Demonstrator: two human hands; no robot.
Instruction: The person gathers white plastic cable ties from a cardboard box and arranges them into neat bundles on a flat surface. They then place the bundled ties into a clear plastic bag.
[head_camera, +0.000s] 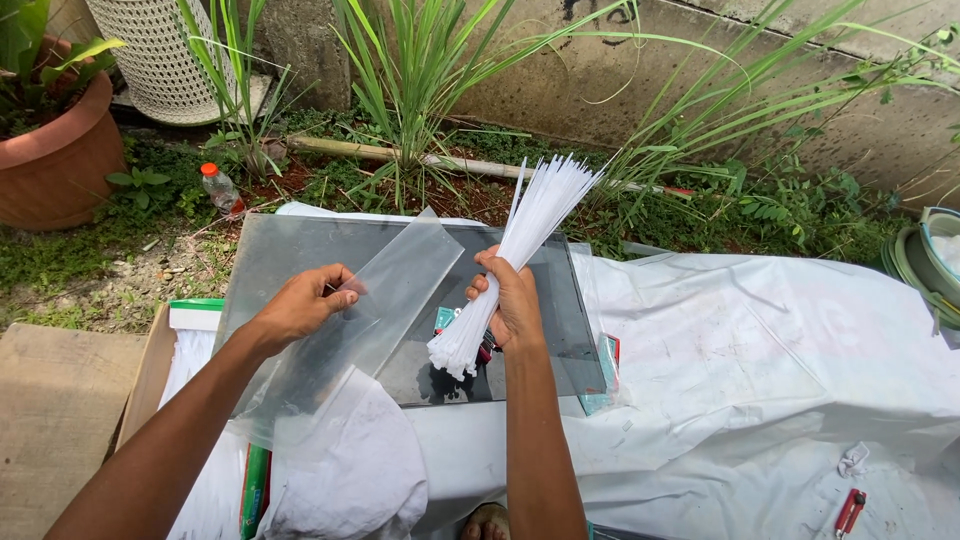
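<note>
Head view looks down at two bare hands over a white cloth (760, 360) spread on the ground. Far on the left sits a brown clay pot (55, 160) with a green plant, and near it a small plastic bottle (221, 190) with a red cap lies in the dirt. A white woven basket (165, 55) stands behind them.

Next comes the left hand (305, 305). Its fingers are curled and pinch the edge of a long clear plastic sleeve (385, 300), thumb on top. The sleeve tilts up and away to the right, and it looks empty.

Under both hands lies a flat sheet of glass (285, 255) on the cloth.

To the right, the right hand (512, 300) is closed tight around a thick bunch of white cable ties (525, 235). The bunch stands up at a slant. Its lower ends poke out below the fist, and its upper ends fan out toward the tall grass (430, 70) by the wall.

Near the right corner, a small red tool (849, 512) lies on the cloth. Green bowls (925, 265) are stacked at the right edge.
</note>
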